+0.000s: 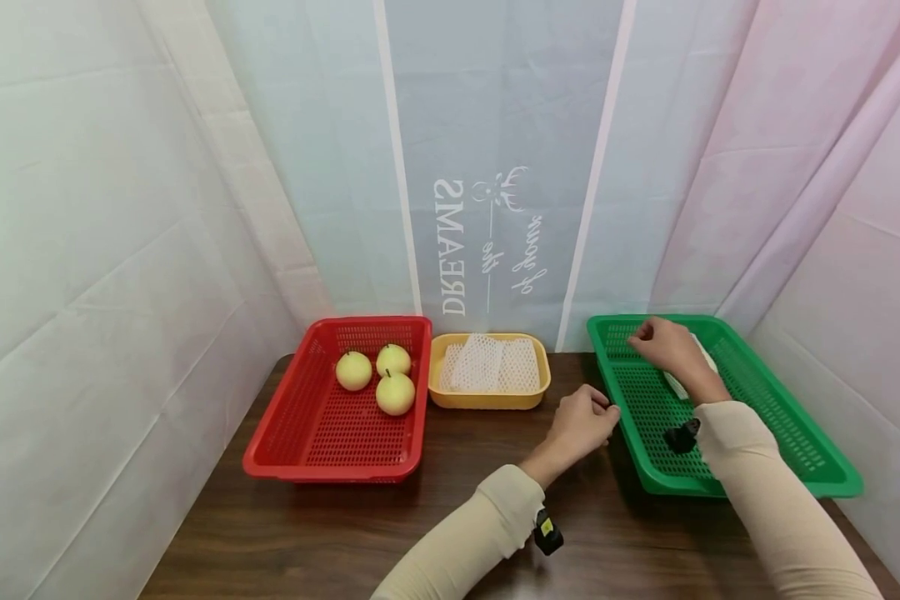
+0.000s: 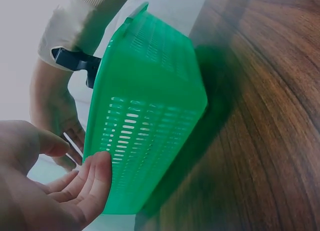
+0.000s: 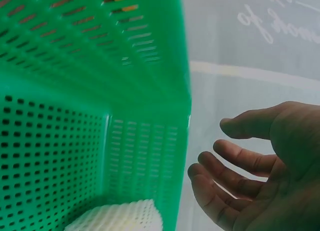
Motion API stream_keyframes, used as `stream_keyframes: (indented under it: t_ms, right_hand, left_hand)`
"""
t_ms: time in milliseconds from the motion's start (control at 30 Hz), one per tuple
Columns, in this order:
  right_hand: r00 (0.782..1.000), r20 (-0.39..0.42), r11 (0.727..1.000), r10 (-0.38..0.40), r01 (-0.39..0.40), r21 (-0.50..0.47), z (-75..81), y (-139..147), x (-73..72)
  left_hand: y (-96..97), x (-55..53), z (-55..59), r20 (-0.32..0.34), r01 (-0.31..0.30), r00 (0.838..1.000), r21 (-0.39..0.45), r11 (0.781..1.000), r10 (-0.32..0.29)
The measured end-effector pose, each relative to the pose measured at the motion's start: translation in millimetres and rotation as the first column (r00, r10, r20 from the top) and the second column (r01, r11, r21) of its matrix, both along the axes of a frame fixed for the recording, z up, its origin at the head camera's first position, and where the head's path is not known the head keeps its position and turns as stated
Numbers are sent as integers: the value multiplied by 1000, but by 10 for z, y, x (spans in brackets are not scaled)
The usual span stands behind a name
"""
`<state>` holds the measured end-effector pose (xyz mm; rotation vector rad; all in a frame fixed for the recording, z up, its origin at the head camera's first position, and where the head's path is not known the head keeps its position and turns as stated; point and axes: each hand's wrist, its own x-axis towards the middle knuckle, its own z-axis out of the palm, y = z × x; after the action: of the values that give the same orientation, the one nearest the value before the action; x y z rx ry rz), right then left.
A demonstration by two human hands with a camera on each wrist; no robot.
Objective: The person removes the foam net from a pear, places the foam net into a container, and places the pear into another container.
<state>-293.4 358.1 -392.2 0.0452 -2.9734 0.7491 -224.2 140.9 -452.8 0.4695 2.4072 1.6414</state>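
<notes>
At the left side of the green basket, my left hand has its fingertips right by the rim. Its thumb and fingers stand apart with nothing between them in the left wrist view. My right hand is over the basket's far part, fingers loosely bent and holding nothing; the right wrist view shows them spread beside the rim. Inside the basket lies a white foam net with a faint yellow tint, partly hidden by my right hand and wrist in the head view.
A yellow tray with several white foam nets stands in the middle against the curtain. To its left, a red basket holds three pale yellow-green pears. Light curtains enclose the wooden table at the back and sides.
</notes>
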Motion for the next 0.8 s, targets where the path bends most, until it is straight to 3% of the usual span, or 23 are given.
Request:
stream_keyframes:
  t_ms: [400,800]
  right_hand:
    - [999,45,1000,-12,11,30,-139,269,-29]
    - [991,50,990,-123,118,82,-279,548,-58]
  left_hand:
    - [66,54,-59,-2,33,999,-61,998,-33]
    - [112,97,-105,-11,46,999,-75,996,-47]
